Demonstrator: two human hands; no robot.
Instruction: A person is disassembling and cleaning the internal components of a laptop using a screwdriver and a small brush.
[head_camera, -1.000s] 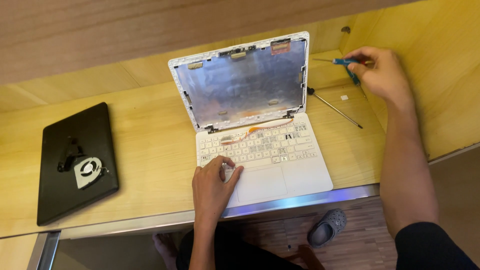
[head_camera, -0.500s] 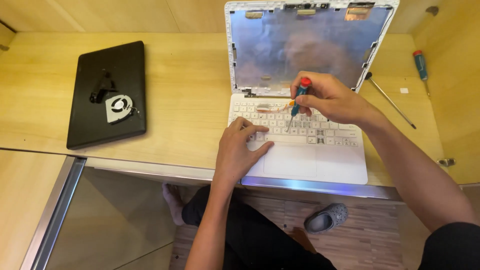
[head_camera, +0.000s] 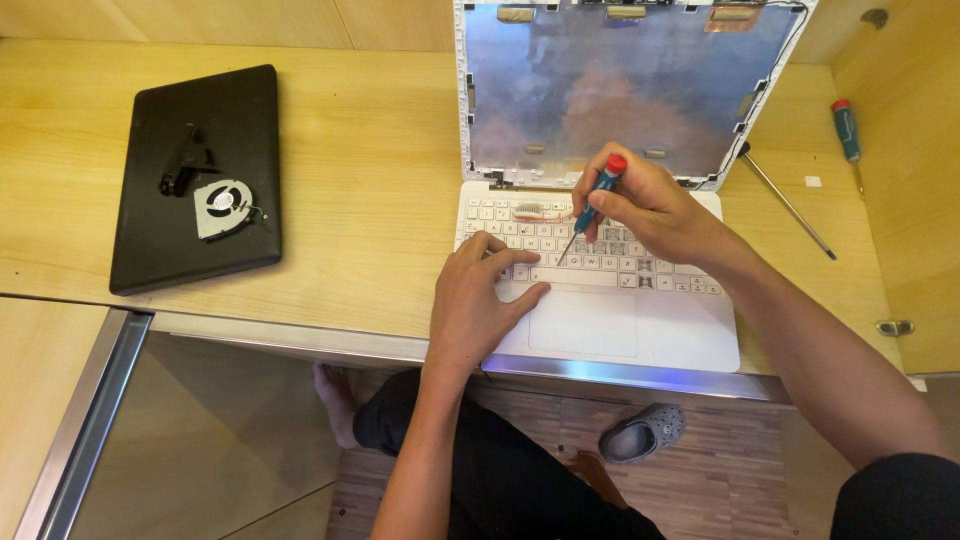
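A pale wooden desk (head_camera: 360, 200) fills the upper frame, its metal front edge running across the middle, with a wood-patterned floor and a grey shoe (head_camera: 642, 434) below. In the centre right sits a white laptop (head_camera: 620, 320) with its screen panel removed, so the lid shows bare foil backing.

The right hand (head_camera: 650, 210), at centre right, pinches a small screwdriver (head_camera: 592, 204) with a blue shaft grip and red cap between thumb and fingertips; its tip comes down among the keys in the middle rows of the keyboard (head_camera: 590, 250). The left hand (head_camera: 480, 300), just below and left of it, lies spread with the palm on the palm rest and the fingertips pressed on the lower key rows beside the tip.

To do this well, I judge the driver should stand close to upright and seated squarely before any turn or pry, since a slanted tip could slip and scar a key. The left hand should hold the base firmly, fingers clear of the tip.

At upper left lies a black panel (head_camera: 195, 180) carrying a small fan (head_camera: 222, 207). At upper right lie a second screwdriver (head_camera: 847, 130) and a thin rod (head_camera: 790, 205).
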